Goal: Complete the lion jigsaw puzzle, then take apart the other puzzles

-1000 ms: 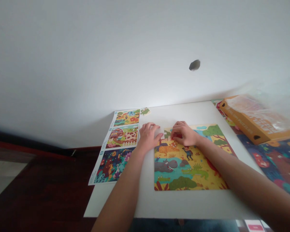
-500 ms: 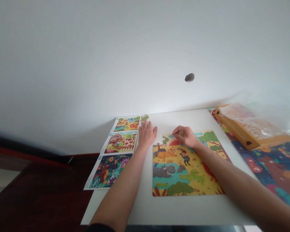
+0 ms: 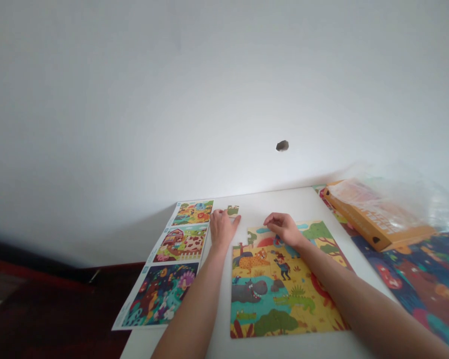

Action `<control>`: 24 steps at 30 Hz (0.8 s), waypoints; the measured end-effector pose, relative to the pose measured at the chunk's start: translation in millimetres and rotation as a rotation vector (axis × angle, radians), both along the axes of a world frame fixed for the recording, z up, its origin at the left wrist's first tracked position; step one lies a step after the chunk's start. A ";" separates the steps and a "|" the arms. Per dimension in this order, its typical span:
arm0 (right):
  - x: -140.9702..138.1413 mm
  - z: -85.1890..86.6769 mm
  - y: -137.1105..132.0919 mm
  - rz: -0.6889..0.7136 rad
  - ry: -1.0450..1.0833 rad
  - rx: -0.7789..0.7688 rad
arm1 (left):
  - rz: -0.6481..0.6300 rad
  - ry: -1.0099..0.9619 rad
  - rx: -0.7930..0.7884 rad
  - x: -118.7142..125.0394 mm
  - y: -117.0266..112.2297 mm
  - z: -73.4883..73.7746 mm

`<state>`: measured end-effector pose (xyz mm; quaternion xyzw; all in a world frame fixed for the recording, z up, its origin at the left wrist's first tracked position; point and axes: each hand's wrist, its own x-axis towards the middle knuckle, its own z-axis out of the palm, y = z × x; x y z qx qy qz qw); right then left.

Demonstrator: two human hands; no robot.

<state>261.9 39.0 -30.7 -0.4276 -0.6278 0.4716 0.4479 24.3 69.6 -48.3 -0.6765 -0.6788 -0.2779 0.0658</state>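
The jigsaw puzzle [image 3: 290,284] lies flat on the white table [image 3: 284,204], straight ahead of me and right of centre. Nearest to me, its hippo, crocodile and tree scenes form an unbroken picture up to the near edge. Further in, the leopard and the explorer figure sit in place too. Most of the picture is together. What I can see left is at the far-left corner, where a notch in the outline shows bare tabletop.

My right hand [image 3: 283,228] rests over the far edge of the puzzle, its fingers loosely curled and partly open, and as far as I can see it has hold of nothing. My left hand [image 3: 222,230] sits on the table left of the puzzle, fingers extended and spread, also empty. Just beyond its fingertips lies a loose puzzle piece [image 3: 232,210], green and pale, the only one I can see apart from the puzzle.

Along the left, a printed picture strip [image 3: 160,294] runs from near to far, showing three scenes, with a dark red floor [image 3: 60,314] below the table. To the right are a dark blue illustrated sheet [image 3: 415,284] and, further off, an orange cardboard box [image 3: 374,219] under clear plastic [image 3: 374,192]. A dark mark [image 3: 282,145] shows on the wall beyond.
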 end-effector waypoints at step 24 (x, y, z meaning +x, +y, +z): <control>0.9 -3.9 2.8 0.050 -0.020 -0.011 | -0.106 -0.065 -0.062 1.9 -5.7 4.6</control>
